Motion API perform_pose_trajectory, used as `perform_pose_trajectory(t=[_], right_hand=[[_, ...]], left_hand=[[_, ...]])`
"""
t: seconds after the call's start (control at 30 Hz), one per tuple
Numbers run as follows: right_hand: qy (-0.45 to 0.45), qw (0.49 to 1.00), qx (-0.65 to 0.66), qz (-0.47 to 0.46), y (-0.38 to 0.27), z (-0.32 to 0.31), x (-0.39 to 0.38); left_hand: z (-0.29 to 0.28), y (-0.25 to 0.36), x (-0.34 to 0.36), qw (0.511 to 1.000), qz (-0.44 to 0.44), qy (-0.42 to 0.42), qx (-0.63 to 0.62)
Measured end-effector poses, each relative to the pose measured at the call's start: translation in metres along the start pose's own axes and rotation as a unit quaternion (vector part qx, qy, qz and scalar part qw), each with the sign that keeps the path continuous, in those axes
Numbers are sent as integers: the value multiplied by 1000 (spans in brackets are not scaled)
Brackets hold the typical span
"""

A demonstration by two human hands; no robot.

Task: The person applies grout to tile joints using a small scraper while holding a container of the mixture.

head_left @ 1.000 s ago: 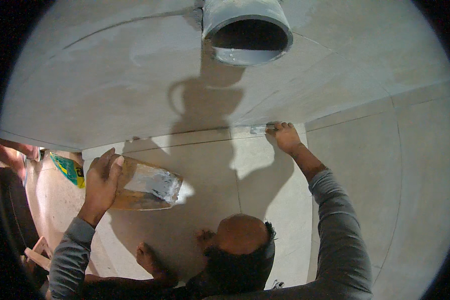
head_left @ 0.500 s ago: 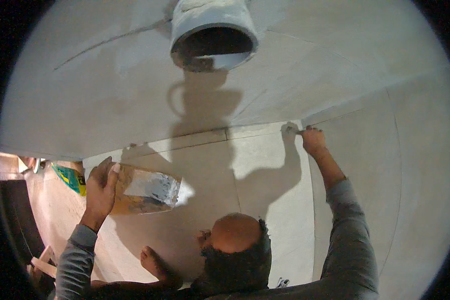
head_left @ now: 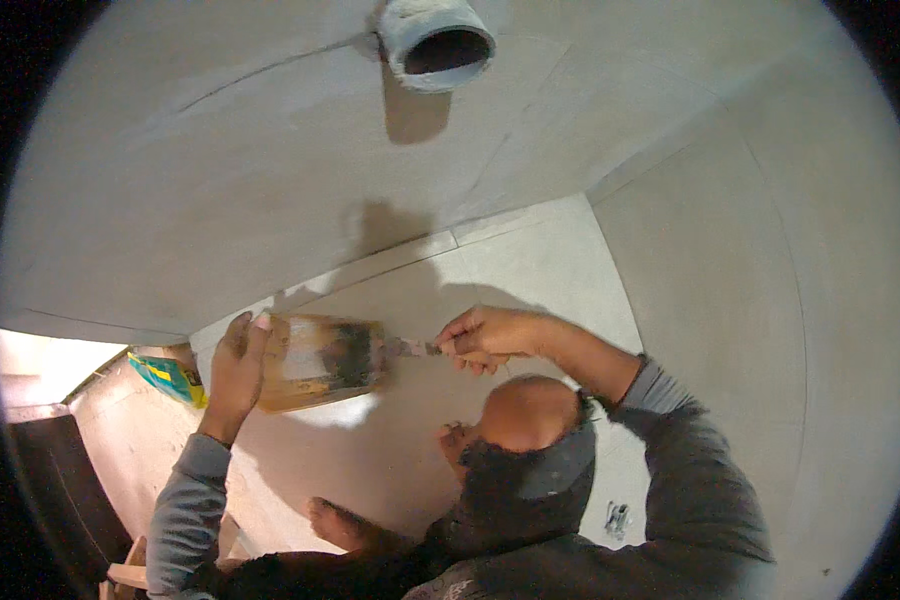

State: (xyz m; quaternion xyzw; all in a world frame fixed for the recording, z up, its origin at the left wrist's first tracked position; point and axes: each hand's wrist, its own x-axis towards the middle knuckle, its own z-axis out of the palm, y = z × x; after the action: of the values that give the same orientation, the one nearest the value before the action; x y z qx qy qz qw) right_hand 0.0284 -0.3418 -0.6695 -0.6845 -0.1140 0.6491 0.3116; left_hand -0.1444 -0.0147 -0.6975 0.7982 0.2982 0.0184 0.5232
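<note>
My left hand [head_left: 238, 375] grips the near left end of a brownish, box-like container [head_left: 278, 375], thumb on top. White and dark smears cover its surface. My right hand [head_left: 490, 335] is closed round the handle of a small putty knife [head_left: 410, 348]. The knife's blade meets the container's right edge, over the dark patch. Most of the knife's handle is hidden in my fingers. Both hands are over the pale tiled floor [head_left: 560, 250], with my bent knee [head_left: 530, 412] just below the right one.
A round pipe end [head_left: 402, 45] juts from the grey wall at the top. At left lie a green and yellow bag [head_left: 165, 376] and a dark panel [head_left: 65, 480], with a wooden piece [head_left: 128, 574] nearby. A small metallic item [head_left: 617, 518] rests on the floor at right.
My right hand has come from the wall corner at right to the container's right edge, bringing the putty knife. The view has shifted; the left hand still holds the container.
</note>
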Motion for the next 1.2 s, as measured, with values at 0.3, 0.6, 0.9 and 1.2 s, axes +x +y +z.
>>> perform_pose_trajectory(t=[0.3, 0.6, 0.9, 1.2], right_hand=[[19, 981, -152, 116, -83, 25, -43], [141, 983, 60, 103, -53, 84, 14], [215, 960, 152, 94, -43, 121, 44], [126, 939, 310, 77, -27, 127, 79]], left_hand=[[5, 16, 1, 992, 112, -17, 51], [-8, 8, -10, 983, 177, -35, 46], [-8, 11, -27, 970, 227, 25, 84], [-14, 6, -48, 963, 256, 37, 71]])
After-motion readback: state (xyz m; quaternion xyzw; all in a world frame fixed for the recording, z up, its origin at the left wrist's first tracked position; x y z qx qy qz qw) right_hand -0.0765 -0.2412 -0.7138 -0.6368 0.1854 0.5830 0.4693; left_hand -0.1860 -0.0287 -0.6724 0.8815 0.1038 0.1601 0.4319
